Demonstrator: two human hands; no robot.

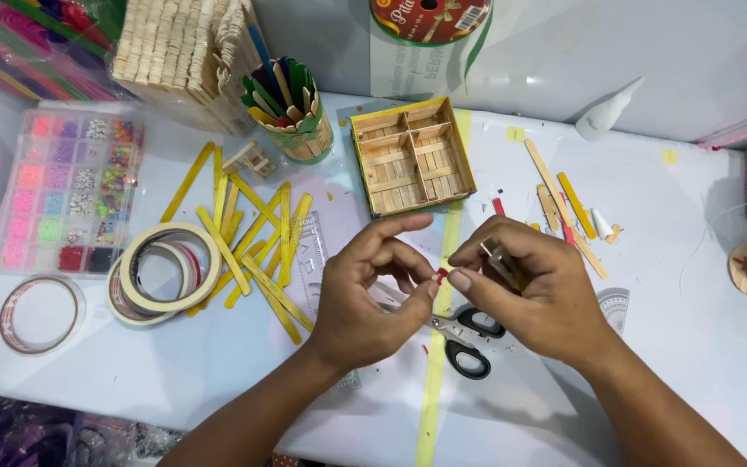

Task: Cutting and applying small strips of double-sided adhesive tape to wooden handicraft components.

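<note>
Red bit (pixel 442 273) (tiny) between both hands' fingertips (pixel 433 287)

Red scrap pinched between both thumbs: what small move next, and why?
Probably carry the red scrap up to the wooden box. Left hand and right hand both pinch it above the scissors, and the right also holds a small metal tool, so nothing needs picking up first.
</note>
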